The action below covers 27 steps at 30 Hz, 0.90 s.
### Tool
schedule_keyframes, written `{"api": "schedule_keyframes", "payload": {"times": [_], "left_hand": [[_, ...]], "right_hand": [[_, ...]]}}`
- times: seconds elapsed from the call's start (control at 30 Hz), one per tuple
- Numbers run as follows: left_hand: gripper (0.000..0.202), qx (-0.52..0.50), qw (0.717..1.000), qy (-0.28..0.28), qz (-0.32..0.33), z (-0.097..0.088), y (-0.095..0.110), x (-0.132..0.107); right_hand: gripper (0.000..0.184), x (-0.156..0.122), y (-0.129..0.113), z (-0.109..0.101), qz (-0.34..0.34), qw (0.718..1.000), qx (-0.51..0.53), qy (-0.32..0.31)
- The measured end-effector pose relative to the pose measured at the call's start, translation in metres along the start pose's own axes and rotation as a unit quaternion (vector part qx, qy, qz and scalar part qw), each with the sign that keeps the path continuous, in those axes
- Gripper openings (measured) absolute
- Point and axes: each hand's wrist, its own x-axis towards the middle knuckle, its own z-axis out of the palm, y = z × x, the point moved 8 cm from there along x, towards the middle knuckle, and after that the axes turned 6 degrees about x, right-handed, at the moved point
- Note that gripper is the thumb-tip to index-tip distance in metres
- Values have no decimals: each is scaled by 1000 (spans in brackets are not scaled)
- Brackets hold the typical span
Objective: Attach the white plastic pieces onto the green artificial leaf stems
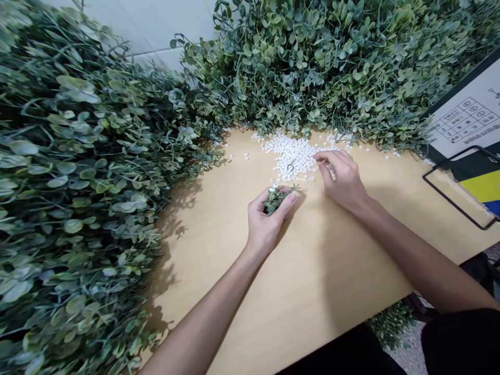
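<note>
My left hand is closed around a small green artificial sprig with a few white buds at its tip, held just above the wooden table. My right hand rests at the right edge of a heap of small white beads, fingers curled and pinched together on something I cannot make out. The bead heap lies at the far side of the table, right in front of both hands.
Big piles of artificial green foliage cover the left side, and more foliage lines the back. A black wire frame and a printed sheet sit at the right edge. Stray beads dot the table.
</note>
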Motion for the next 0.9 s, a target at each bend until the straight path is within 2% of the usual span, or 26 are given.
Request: {"api": "schedule_keyframes", "payload": {"times": [0.13,0.43,0.53,0.73,0.9], "left_hand": [[26,-24,1000,-10,1,2,0,0],[26,-85,996,-33,-24,8,2,1],[27,-102,993,-41,-35,10,3,1],[32,-117,992,-30,-47,11,3,1],[31,-106,993,-15,-46,8,4,2]], "right_hand": [[22,2,8,-6,13,1000,-14,12],[26,-6,3,16,-31,993,-82,-78],[25,-7,3,19,-38,992,-81,-88],[27,-2,7,6,5,996,-76,-51],[28,-1,18,5,35,994,-80,-66]]}}
